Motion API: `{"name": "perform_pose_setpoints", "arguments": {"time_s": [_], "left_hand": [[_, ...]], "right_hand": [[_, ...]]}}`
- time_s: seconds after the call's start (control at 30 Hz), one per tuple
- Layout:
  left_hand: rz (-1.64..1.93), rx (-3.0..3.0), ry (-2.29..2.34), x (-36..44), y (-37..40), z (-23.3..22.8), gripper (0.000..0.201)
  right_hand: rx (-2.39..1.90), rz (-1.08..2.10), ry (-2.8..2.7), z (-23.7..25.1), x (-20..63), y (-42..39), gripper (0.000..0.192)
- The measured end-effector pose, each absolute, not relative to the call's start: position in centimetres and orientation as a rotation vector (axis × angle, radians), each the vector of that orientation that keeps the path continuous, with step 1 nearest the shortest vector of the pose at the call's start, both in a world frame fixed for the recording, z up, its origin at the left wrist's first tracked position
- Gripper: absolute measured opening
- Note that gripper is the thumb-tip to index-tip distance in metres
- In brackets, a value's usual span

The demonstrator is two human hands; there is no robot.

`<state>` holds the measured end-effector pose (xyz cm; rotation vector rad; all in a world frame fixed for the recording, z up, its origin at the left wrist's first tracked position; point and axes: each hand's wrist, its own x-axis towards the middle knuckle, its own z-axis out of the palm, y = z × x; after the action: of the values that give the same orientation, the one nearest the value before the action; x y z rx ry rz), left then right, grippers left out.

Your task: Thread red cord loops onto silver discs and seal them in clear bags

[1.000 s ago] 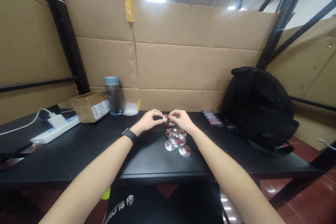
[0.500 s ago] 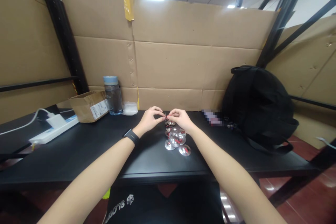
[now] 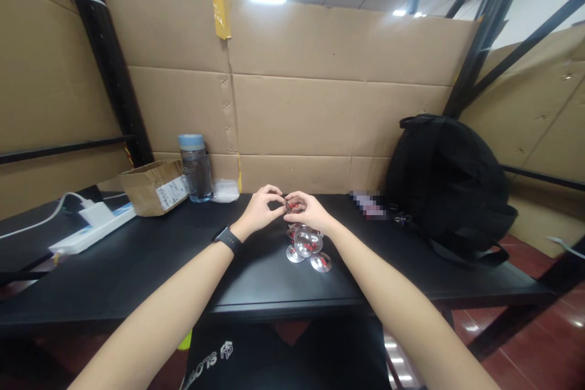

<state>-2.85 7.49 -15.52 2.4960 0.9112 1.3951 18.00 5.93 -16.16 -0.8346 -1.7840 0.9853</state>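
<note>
Head view shows left hand (image 3: 259, 210) and right hand (image 3: 307, 212) pinching together one small metal disc (image 3: 291, 203) above disc pile (image 3: 307, 246) on black table (image 3: 137, 262).

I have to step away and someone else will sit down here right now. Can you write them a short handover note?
Left hand and right hand meet above the black table, pinching one small metal disc with a red part between the fingertips of both.
A pile of like silver discs lies on the table just below the hands, some overlapping.
Done: one disc is lifted out of the pile and in hand.
Left: the discs in the pile are untouched.
Nearby: water bottle, cardboard box, power strip, black backpack.
</note>
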Motion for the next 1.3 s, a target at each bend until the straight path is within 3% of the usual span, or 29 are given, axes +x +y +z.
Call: {"name": "perform_pose_setpoints", "arguments": {"time_s": [0.7,0.97,1.3], "left_hand": [[1.302,2.489,1.021,-4.3,8.3,-15.2,0.008],[1.028,2.514,1.363,-8.9,11.8,-16.2,0.019],[0.796,2.489,1.366,-10.5,13.2,-17.5,0.021]], "right_hand": [[-0.908,0.898,-1.796,-15.8,19.4,6.6,0.056],[-1.496,0.432,-1.825,-16.1,23.7,8.8,0.05],[-1.853,0.431,-1.793,-17.5,27.5,10.6,0.04]]}}
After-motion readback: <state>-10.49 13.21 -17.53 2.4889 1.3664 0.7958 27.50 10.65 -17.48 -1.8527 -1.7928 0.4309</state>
